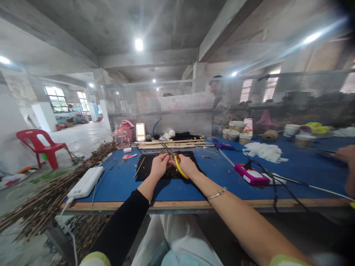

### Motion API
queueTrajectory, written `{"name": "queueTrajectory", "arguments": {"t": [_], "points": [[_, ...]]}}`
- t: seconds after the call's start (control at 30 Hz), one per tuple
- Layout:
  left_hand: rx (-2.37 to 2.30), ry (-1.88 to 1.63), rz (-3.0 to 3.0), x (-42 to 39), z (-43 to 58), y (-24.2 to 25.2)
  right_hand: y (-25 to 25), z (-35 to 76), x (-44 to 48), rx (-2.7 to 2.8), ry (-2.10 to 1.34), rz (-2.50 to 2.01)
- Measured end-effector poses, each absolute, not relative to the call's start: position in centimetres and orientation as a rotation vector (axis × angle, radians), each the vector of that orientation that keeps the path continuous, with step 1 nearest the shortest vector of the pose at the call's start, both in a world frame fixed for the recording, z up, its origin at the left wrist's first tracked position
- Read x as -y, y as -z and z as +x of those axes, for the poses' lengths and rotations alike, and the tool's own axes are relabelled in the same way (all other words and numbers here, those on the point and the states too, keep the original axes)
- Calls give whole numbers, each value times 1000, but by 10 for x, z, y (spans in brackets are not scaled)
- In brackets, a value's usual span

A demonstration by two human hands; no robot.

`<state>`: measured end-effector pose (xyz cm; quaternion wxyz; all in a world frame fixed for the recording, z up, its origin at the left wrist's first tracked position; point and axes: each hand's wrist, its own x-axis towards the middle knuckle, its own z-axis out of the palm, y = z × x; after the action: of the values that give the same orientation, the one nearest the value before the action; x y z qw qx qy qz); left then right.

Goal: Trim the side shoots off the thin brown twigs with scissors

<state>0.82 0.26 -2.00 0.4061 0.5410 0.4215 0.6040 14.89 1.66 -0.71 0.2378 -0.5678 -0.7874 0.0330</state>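
Observation:
Yellow-handled scissors (180, 169) are in my right hand (188, 165), their blades pointing up and to the left. Close beside it, my left hand (160, 165) has its fingers pressed together near the scissors; what they pinch is too small to make out. Both hands are over a black cloth (146, 166) on the blue table, with brown plant bits under and between them. A thin stick (139, 167) lies on the cloth's left part. Behind the cloth, several pale sticks (177, 142) lie crosswise.
On the blue table (216, 188), a white power bank (85, 182) sits left and a magenta box (251, 174) with cables right. Dried stalks (91, 161) lie along the left edge. Cups (233, 135) and white material (264, 152) are back right. Another person's hand (348, 155) shows far right.

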Motion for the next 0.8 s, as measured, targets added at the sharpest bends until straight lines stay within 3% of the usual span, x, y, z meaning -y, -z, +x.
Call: {"name": "queueTrajectory", "arguments": {"t": [0.43, 0.8], "points": [[-1166, -1566, 1612, -9, 3, 26, 7, 148, -13, 2168, -77, -1460], [-1184, -1513, 1458, -7, 5, 25, 7, 148, -14, 2113, -42, -1489]]}}
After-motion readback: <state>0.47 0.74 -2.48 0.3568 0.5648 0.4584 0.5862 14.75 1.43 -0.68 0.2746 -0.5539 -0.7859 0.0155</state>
